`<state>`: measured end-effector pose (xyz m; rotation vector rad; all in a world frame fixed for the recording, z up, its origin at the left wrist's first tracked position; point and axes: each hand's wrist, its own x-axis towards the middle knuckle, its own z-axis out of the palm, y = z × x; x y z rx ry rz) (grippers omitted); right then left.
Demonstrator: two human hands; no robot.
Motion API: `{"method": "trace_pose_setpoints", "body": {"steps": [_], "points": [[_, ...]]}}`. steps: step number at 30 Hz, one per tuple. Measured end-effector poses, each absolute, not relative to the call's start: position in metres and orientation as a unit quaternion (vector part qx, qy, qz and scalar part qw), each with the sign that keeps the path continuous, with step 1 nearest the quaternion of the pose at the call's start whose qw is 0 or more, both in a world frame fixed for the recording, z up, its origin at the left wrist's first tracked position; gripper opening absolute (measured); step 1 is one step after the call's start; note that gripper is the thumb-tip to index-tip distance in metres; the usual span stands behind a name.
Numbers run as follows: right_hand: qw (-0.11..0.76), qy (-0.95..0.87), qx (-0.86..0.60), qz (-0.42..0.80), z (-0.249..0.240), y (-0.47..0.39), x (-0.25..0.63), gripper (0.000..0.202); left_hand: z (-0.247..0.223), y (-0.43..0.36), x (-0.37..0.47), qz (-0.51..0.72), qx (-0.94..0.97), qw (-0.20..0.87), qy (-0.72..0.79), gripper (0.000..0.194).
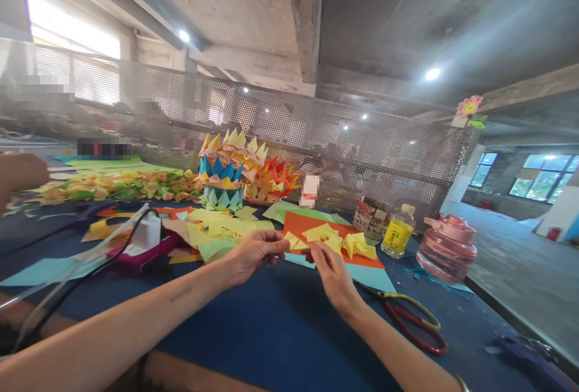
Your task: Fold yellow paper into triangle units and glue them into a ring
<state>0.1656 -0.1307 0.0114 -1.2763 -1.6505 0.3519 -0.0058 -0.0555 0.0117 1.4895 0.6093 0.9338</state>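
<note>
At the near-left edge of the orange sheet [296, 222], the left hand [256, 256] and right hand [333, 277] share a small yellow paper [297, 242], each pinching it between thumb and fingers. Folded yellow pieces [359, 245] lie on the sheet, beyond the right fingertips. Right of the sheet stand a bottle [398, 232] and, farther out, a pink jug [447, 253]; scissors [414, 319] lie near its near-right corner. Beyond the sheet, to its left, stand pointed paper crowns [221, 170], with a leafy heap [136, 186] farther left.
</note>
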Motion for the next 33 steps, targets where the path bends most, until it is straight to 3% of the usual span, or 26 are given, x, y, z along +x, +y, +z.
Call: {"method": "trace_pose_setpoints", "body": {"steps": [6, 13, 17, 28, 33], "points": [[0.492, -0.661, -0.535, 0.188, 0.0098, -0.1307, 0.1667, 0.049, 0.0111, -0.0553, -0.0053, 0.434, 0.633, 0.59, 0.251, 0.031], [0.493, -0.656, -0.514, 0.25, 0.0083, -0.1244, 0.1656, 0.039, 0.0047, -0.0531, -0.0038, 0.485, 0.74, 0.424, 0.195, 0.005], [0.497, -0.66, -0.497, 0.266, 0.0084, -0.1232, 0.1654, 0.026, 0.005, -0.0586, -0.005, 0.503, 0.781, 0.325, 0.178, 0.014], [0.467, -0.736, -0.487, 0.041, 0.0099, -0.1325, 0.1663, 0.028, 0.0043, -0.0572, -0.0046, 0.492, 0.789, 0.313, 0.193, 0.008], [0.464, -0.736, -0.493, -0.008, 0.014, -0.1323, 0.1657, 0.013, 0.0031, -0.0554, -0.0036, 0.479, 0.783, 0.331, 0.218, 0.009]]}}
